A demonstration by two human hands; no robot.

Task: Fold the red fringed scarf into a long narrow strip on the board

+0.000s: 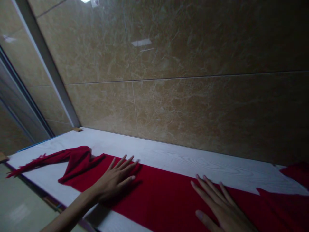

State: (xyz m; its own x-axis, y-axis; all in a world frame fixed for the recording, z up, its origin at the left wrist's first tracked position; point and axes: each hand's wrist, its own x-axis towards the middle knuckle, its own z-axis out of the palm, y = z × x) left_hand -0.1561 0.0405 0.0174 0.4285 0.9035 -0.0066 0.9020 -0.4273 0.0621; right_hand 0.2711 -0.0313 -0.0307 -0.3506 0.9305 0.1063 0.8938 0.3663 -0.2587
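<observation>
A long red scarf (166, 193) lies stretched along a white wood-grain tabletop (183, 159). My left hand (116, 178) rests flat on the scarf left of its middle, fingers spread and open. My right hand (220, 204) lies flat on the scarf further right, fingers stretched out, holding nothing. The scarf's left end (72, 158) is bunched and folded over, and its fringe (21, 169) reaches the table's left edge. Its right part (296, 174) runs out of view.
A glossy beige marble-tile wall (169, 80) rises directly behind the table. A grey metal frame (45, 61) runs up at the left. The table's front edge (48, 198) drops to a pale floor (19, 209) at lower left.
</observation>
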